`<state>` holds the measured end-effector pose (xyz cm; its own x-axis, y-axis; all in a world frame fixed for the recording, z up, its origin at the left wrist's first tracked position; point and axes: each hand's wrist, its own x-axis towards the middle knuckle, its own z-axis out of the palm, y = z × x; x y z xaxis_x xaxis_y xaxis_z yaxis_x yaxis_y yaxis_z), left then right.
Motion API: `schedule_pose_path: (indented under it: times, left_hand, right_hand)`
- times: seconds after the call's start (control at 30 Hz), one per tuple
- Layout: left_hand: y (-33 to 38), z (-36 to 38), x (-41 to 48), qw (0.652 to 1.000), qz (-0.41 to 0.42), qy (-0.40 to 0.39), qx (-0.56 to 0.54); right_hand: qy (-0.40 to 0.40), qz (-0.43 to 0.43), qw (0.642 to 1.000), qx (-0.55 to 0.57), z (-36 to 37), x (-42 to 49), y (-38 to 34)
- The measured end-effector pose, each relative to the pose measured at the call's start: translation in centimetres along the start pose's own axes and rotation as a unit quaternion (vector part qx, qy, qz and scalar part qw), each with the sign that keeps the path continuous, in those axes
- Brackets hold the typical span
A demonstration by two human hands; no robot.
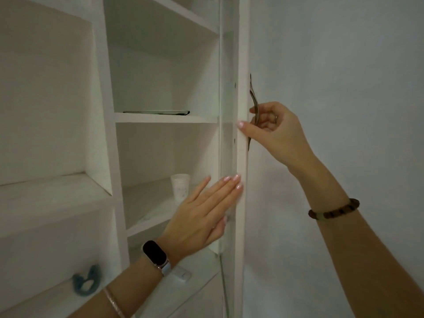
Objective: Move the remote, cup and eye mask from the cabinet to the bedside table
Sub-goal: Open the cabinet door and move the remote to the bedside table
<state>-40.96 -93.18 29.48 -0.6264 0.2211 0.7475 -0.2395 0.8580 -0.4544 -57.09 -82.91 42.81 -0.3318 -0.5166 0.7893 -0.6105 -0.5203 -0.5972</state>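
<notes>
- Cabinet [105,88] — white, with open shelves. Its door [242,65] stands open and is seen edge-on.
- Right hand [273,131]: fingers [263,115] curled round the dark metal handle [254,99], thumb pressed on the door's edge.
- Left hand [202,214]: fingers straight and together, laid flat against the door's edge lower down, holding nothing.
- Cup [180,185]: pale, upright on the middle shelf, just behind the left hand. Judged thin-walled, light and easy to crush. Best taken round the wall below the rim with a gentle grip and kept upright, since its contents cannot be seen.
- Remote [183,275]: white and slim, flat on the shelf below, partly hidden by the left wrist. Judged stiff, light and smooth, so a pinch across its long sides suits it.
- Eye mask [86,280] — teal, on the lower left shelf, well apart from the remote. Judged soft and limp, so any pinch should lift it, though it is likely to droop.
- Dark flat item [158,112]: on the upper shelf, kind unclear.
- Bedside table: not in view.
</notes>
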Motion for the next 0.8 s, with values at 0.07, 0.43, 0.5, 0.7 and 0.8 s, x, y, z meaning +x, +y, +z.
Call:
schedule_pose_path:
  times: [0.07,0.43,0.5,0.7,0.8]
  left_hand:
    - [1.1,1.0,1.7,1.0,0.011,-0.002,-0.018]
    - [5.7,7.7,9.8,0.998,0.06,-0.02,-0.026]
    - [6.4,8.8,11.0,0.998,0.059,-0.031,-0.013]
    - [7.7,11.7,13.8,0.997,0.055,-0.054,-0.001]
    - [8.1,12.8,15.0,0.996,0.056,-0.062,0.005]
  right_hand:
    - [0.005,0.014,1.0,-0.011,-2.2,0.0,0.5]
    - [0.056,0.073,0.995,-0.043,-11.4,-0.2,4.2]
    - [0.061,0.089,0.993,-0.042,-12.6,0.1,5.2]
    - [0.071,0.104,0.991,-0.037,-14.9,1.4,8.1]
    - [0.085,0.104,0.99,-0.047,-15.5,1.8,9.0]
